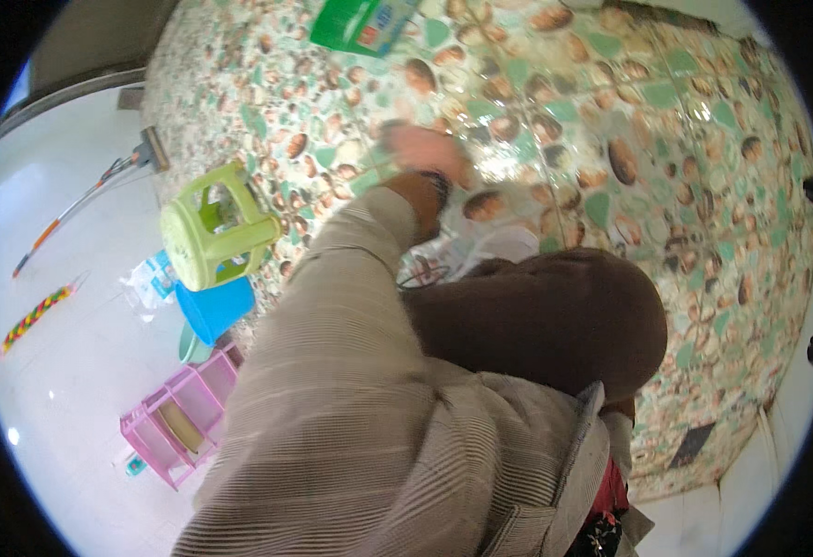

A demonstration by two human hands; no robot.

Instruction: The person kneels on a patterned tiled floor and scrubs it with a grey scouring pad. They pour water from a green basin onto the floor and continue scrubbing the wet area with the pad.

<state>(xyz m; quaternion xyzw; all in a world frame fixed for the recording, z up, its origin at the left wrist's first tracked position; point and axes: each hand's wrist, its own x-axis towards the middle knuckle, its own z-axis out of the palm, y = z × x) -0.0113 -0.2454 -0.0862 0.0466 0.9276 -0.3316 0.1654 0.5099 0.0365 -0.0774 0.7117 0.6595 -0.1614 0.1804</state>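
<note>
My left hand reaches out over pebble-patterned tiles, its arm in a grey striped sleeve. A dark band circles the wrist. Motion smears the fingers, so whether they are open or closed cannot be told. Beside the fingers is a small dark patch, too blurred to name. A round white thing and some clear plastic lie near the wrist, partly covered by my brown-trousered knee. Beyond the hand, at the top edge, lies a green packet. My right hand does not show.
To the left stand a light green plastic stool, a blue bucket and a pink rack. A long-handled brush or wiper and a multicoloured rod-like thing lie farther left on white flooring. A dark drain-like square is at lower right.
</note>
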